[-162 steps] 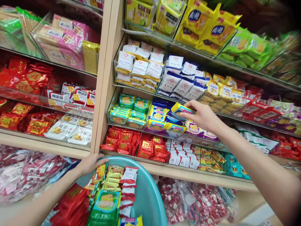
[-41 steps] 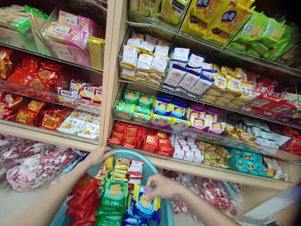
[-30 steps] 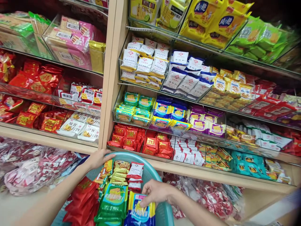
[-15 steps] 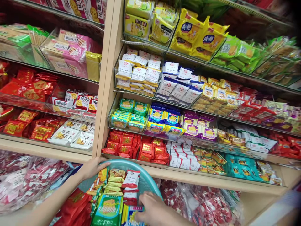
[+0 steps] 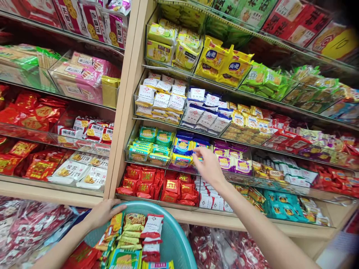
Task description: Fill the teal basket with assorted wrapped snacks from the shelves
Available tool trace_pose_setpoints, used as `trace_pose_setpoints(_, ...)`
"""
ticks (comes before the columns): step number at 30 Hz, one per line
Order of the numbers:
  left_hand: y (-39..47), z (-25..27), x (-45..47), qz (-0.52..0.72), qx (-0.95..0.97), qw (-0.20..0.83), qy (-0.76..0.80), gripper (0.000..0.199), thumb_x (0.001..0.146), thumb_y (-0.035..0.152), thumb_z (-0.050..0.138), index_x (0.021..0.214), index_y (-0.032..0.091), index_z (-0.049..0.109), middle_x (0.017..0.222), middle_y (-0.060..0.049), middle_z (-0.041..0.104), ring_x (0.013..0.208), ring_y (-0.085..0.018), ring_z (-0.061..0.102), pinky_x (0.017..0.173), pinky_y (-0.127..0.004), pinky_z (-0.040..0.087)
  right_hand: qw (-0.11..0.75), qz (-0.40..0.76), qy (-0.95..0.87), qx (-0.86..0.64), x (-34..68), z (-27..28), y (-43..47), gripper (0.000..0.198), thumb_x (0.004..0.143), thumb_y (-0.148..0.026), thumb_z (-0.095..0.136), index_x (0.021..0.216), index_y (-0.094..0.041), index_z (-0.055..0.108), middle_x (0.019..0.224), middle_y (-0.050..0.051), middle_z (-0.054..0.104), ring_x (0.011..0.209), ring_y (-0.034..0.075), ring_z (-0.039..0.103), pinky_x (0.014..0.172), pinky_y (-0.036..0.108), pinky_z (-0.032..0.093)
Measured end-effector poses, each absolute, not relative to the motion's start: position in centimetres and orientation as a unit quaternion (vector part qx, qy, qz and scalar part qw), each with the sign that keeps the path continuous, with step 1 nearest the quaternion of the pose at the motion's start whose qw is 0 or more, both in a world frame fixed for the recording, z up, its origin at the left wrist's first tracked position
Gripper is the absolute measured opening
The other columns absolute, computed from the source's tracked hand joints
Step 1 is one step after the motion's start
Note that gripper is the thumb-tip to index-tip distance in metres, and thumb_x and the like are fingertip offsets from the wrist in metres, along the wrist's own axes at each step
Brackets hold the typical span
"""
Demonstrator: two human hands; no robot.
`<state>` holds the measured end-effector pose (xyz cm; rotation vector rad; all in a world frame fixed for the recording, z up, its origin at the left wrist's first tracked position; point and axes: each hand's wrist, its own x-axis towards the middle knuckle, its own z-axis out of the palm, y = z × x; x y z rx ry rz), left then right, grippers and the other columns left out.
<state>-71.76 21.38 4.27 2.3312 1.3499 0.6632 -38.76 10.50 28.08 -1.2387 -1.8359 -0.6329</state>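
A teal plastic basin [image 5: 179, 231] sits at the bottom, with my left hand [image 5: 104, 212] closed over its far-left rim. Inside it are red packets [image 5: 84, 256], yellow-green packets [image 5: 130, 233], red-and-white packets [image 5: 153, 226], a green biscuit packet [image 5: 125, 258] and, partly cut off, a blue-yellow one [image 5: 157, 265]. My right hand [image 5: 209, 166] reaches to the shelf, its fingers apart in front of the blue-yellow biscuit packets [image 5: 183, 145]. Its fingertips overlap the right-hand stack; whether they touch it I cannot tell. No packet shows in that hand.
Green packets [image 5: 148, 135] lie left of the blue ones, purple packets [image 5: 242, 166] right. Clear bin fronts edge each shelf. A wooden upright [image 5: 123, 97] divides the shelving. Red packets [image 5: 171, 188] fill the row below. Bagged goods [image 5: 33, 228] lie under the shelves.
My right hand has left the basin and risen to the blue-yellow packets on the shelf. The blue-yellow packet it was at remains in the basin. My left hand stays on the rim; the view tilted up.
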Motion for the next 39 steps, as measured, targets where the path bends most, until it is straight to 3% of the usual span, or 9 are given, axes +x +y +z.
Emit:
trace_pose_setpoints(5,21.4,4.4,-71.8,0.229,0.826,0.186,0.48,0.052,0.084,0.064,0.037,0.089,0.021,0.067,0.094,-0.007,0.071,0.093,-0.028,0.064,0.076,-0.03,0.043,0.398,-0.295,-0.698,-0.517,-35.4,28.6,11.8,0.021,0.085,-0.023,0.039,0.094,-0.018,0.057,0.09,0.009,0.064,0.087,0.024,0.059,0.079,0.038,0.045)
trace_pose_setpoints(14,21.4,4.8,-71.5,0.232,0.825,0.195,0.477,0.053,0.083,0.064,0.038,0.094,0.022,0.068,0.096,-0.006,0.072,0.094,-0.027,0.065,0.077,-0.03,0.044,0.387,-0.276,-0.698,-0.536,-31.7,27.7,11.4,0.02,0.086,-0.026,0.042,0.095,-0.019,0.058,0.09,0.008,0.064,0.087,0.023,0.058,0.082,0.039,0.044)
trace_pose_setpoints(21,21.2,4.9,-71.6,0.228,0.827,0.194,0.476,0.052,0.083,0.065,0.038,0.091,0.023,0.067,0.095,-0.006,0.072,0.095,-0.027,0.064,0.078,-0.029,0.045,0.239,-0.226,-0.758,-0.563,-29.7,27.6,11.5,0.042,0.083,-0.042,0.055,0.122,-0.026,0.052,0.121,0.01,0.059,0.114,0.029,0.048,0.095,0.051,0.034)
trace_pose_setpoints(29,21.3,4.9,-71.6,0.236,0.828,0.186,0.474,0.052,0.083,0.064,0.038,0.093,0.022,0.068,0.098,-0.007,0.072,0.097,-0.029,0.063,0.078,-0.03,0.045,0.202,-0.178,-0.774,-0.573,-29.1,29.0,12.4,0.025,0.08,-0.034,0.059,0.1,-0.02,0.066,0.103,0.008,0.068,0.099,0.027,0.057,0.088,0.044,0.039)
trace_pose_setpoints(39,21.4,4.6,-71.7,0.232,0.825,0.198,0.475,0.053,0.084,0.065,0.037,0.093,0.022,0.067,0.097,-0.007,0.072,0.094,-0.027,0.064,0.077,-0.03,0.043,0.204,-0.162,-0.782,-0.567,-29.6,30.0,12.3,0.023,0.081,-0.032,0.059,0.096,-0.016,0.067,0.096,0.009,0.07,0.088,0.024,0.062,0.078,0.036,0.045)
